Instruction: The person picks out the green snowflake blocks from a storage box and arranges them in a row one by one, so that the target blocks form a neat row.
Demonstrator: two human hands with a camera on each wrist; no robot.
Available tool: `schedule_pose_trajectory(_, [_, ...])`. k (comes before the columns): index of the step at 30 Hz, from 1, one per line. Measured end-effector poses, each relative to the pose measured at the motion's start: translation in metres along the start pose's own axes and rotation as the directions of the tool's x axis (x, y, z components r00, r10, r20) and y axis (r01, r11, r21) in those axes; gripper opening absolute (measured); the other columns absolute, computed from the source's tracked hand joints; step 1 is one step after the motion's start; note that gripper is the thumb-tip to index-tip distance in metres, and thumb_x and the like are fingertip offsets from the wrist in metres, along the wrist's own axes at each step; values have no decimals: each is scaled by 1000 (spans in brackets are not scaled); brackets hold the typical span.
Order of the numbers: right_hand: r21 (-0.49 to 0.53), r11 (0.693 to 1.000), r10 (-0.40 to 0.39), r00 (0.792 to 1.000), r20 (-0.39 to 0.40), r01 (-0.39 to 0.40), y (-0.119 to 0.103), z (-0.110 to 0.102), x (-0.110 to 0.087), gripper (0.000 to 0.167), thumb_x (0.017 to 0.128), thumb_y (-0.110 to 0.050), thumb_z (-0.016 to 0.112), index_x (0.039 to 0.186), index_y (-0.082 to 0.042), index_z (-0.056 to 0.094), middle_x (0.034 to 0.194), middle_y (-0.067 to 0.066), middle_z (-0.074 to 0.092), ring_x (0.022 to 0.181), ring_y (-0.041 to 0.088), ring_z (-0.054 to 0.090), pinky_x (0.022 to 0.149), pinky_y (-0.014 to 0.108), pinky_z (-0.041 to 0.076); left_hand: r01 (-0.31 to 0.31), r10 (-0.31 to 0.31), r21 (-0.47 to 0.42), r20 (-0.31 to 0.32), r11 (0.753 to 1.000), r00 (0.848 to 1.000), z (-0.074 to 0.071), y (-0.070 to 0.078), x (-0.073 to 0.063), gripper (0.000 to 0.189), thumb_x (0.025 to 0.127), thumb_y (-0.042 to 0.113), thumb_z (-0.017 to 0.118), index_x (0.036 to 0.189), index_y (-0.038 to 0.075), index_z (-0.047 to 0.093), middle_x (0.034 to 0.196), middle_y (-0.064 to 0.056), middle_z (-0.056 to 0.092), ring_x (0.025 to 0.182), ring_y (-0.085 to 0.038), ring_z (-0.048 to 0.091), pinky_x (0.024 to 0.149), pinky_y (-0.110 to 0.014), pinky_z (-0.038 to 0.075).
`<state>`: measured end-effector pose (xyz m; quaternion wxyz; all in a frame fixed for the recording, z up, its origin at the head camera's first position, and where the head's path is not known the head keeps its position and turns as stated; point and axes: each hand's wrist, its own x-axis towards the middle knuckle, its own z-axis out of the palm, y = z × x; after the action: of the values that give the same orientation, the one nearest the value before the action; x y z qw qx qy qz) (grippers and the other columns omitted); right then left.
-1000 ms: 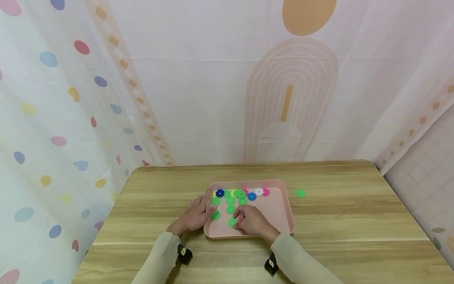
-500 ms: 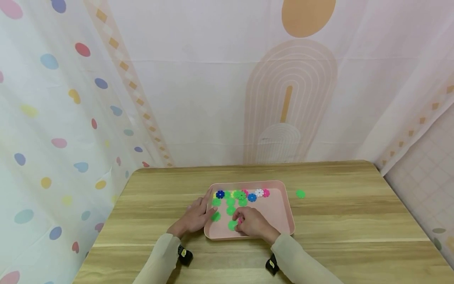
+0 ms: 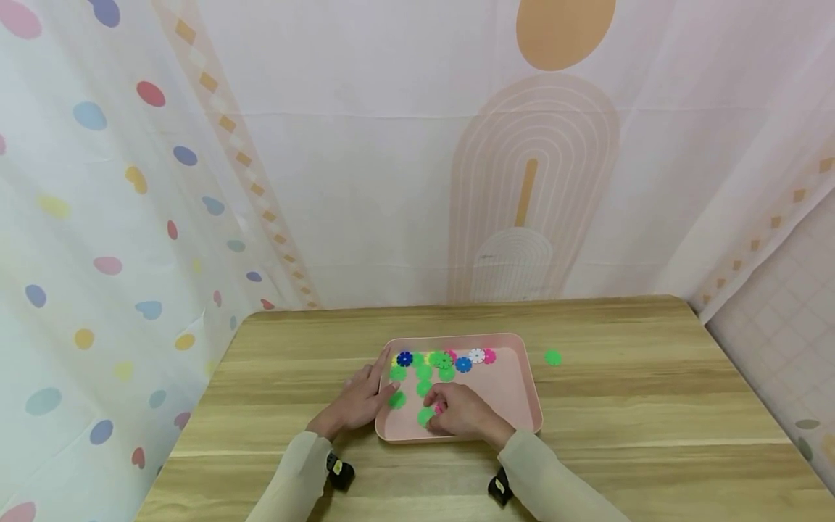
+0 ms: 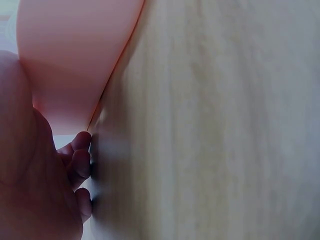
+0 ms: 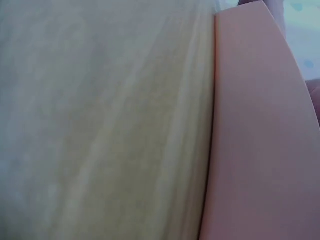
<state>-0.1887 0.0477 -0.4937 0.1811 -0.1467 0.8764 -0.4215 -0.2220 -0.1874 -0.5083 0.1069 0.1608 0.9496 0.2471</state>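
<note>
My left hand rests along the left edge of the pink tray, fingers extended and thumb over the rim. In the left wrist view, the fingertips of the left hand touch the table beside the tray wall. Low in the tray, my right hand has its fingers curled about a green snowflake disc; the thumb is at its lower right edge. A pink snowflake disc shows partly beneath those fingers; whether it is held too is hidden. The right wrist view shows mostly the tray's outer wall.
Several green snowflake discs lie in the tray's left half. Along its back are a dark blue disc, a blue disc and a white disc. A lone green disc lies on the wooden table, right of the tray.
My right hand has shifted slightly left and toward the near edge of the tray, and the green disc at its fingers has moved slightly with it. The left hand stays in place.
</note>
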Motion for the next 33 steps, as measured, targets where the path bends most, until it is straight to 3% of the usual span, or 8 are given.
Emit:
schedule_pose_trajectory(6, [-30,999,28,999,-18,-28,-2,2,0,24,78,-11,84,95,-16,66,77,0,55,70,18,51,65,32,43,-6,6,-21,0,1000,1000,-1,1,0,76,104,49,40,161,20,-1,141,-20,44,127,-34,43,95,-51,29])
schedule_pose_trajectory(13, [-18,1000,14,1000,-18,-14,-3,2,-1,27,77,-8,84,90,-14,62,69,1,50,65,17,47,56,28,38,-14,14,-12,-7,1000,1000,0,0,-1,76,104,48,41,161,19,-1,140,-21,45,127,-34,43,94,-51,30])
schedule_pose_trajectory(33, [53,998,-42,998,-36,44,0,1,-2,24,82,1,75,90,-11,56,68,-2,48,61,14,47,56,25,39,-3,3,-15,-3,1000,1000,0,0,0,77,104,49,41,161,20,-1,140,-18,45,125,-32,43,91,-49,31])
